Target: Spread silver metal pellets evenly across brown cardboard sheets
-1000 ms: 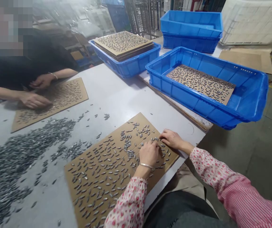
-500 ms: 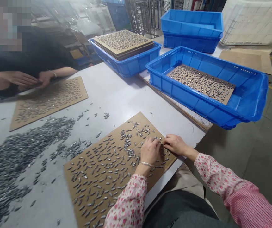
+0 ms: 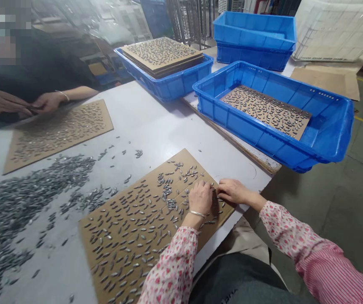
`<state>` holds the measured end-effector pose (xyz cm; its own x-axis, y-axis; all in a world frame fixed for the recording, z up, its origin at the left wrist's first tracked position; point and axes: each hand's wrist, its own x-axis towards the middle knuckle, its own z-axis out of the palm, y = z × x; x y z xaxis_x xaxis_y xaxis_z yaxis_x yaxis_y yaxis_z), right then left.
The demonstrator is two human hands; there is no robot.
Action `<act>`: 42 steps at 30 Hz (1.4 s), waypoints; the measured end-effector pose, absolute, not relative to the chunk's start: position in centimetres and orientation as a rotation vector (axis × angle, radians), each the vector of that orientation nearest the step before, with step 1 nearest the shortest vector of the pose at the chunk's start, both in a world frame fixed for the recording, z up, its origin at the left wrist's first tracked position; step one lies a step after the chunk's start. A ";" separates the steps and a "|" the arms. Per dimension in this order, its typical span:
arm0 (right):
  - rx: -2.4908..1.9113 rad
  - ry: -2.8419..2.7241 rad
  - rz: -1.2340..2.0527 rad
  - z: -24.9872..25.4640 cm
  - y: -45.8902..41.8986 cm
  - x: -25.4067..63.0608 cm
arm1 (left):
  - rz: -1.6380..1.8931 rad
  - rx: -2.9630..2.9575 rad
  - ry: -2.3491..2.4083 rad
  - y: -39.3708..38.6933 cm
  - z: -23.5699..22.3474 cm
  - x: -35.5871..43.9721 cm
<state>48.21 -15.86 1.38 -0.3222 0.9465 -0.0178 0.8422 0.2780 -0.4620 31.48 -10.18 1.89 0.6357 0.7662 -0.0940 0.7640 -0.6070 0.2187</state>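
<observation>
A brown cardboard sheet (image 3: 85, 249) lies on the white table before me, covered with small grey metal pieces (image 3: 169, 190), pointed at both ends. On its left they are spread apart; near the middle and far corner they bunch up. Over the right part of the sheet is my left hand (image 3: 200, 198), its fingers bent and pinched at small pieces. My right hand (image 3: 234, 191) rests at the right edge, thumb and fingers pressed together, its tips close to the left fingertips. What lies within either pinch is hidden or too small to make out.
A big heap of the same pieces (image 3: 26, 202) covers the table's left. Across from me, a person's hands (image 3: 47, 101) are above another cardboard sheet (image 3: 105, 120). A blue crate (image 3: 207, 105) holds a filled sheet; another (image 3: 169, 90) holds a stack. More blue crates (image 3: 254, 55) stand behind.
My hands stay at the same spot on the sheet; the left fingers have shifted slightly and stand more upright. The other person's hands have moved a little left. The view has shifted slightly.
</observation>
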 end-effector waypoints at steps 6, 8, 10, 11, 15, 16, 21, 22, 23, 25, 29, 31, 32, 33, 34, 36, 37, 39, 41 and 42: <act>-1.761 -1.984 0.600 0.4 -14.0 47.8 | 0.191 2.496 1.367 -9.3 0.8 29.6; -1.802 -2.004 0.600 0.5 -13.5 47.5 | 0.222 2.452 1.416 -8.8 1.3 28.7; -1.830 -2.042 0.596 0.6 -13.3 47.3 | 0.216 2.431 1.428 -8.4 2.0 28.2; -1.830 -2.060 0.597 0.6 -13.2 47.3 | 0.200 2.430 1.424 -8.3 2.4 28.1; -1.826 -2.056 0.605 0.3 -12.7 47.2 | 0.102 2.503 1.381 -8.1 3.2 29.0; -1.849 -2.043 0.590 0.2 -12.5 47.1 | 0.072 2.527 1.384 -8.1 3.1 29.3; -2.025 -2.083 0.533 1.0 -11.5 45.6 | -0.001 2.621 1.395 -8.2 2.5 29.7; -2.056 -2.098 0.549 1.3 -11.4 45.3 | 0.002 2.634 1.390 -8.3 2.4 29.6; -2.082 -2.105 0.571 1.7 -11.3 45.1 | 0.007 2.643 1.387 -8.5 2.3 29.4; -2.115 -2.101 0.610 2.2 -11.2 44.9 | 0.023 2.657 1.376 -9.0 2.2 29.1; -2.121 -2.063 0.628 2.5 -11.3 44.8 | 0.097 2.662 1.330 -9.9 1.7 28.8; -2.099 -2.055 0.636 2.4 -11.3 44.8 | 0.125 2.638 1.315 -10.2 1.3 28.7; -2.093 -2.053 0.642 2.4 -11.3 44.8 | 0.135 2.627 1.297 -10.3 1.1 28.5; -2.094 -2.051 0.647 2.3 -11.2 44.7 | 0.146 2.616 1.275 -10.4 0.9 28.3; -2.104 -2.051 0.649 2.2 -11.1 44.7 | 0.161 2.602 1.257 -10.4 0.8 28.0; -2.133 -2.061 0.638 2.2 -10.7 44.4 | 0.207 2.561 1.264 -10.5 0.8 27.3; -2.141 -2.073 0.623 2.1 -10.5 44.2 | 0.233 2.538 1.281 -10.6 0.9 26.9; -2.125 -2.109 0.580 2.2 -10.2 43.9 | 0.262 2.513 1.293 -10.9 1.4 26.2; -2.071 -2.160 0.544 2.3 -9.9 43.5 | 0.234 2.532 1.253 -11.2 1.9 25.9; -2.040 -2.185 0.532 2.3 -9.9 43.4 | 0.201 2.552 1.230 -11.4 2.1 25.9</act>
<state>43.44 -9.87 2.29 -0.0944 0.9828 -0.1589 0.9459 0.0388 -0.3222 25.92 -11.36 2.15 0.6236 0.7818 -0.0045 0.7398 -0.5882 0.3267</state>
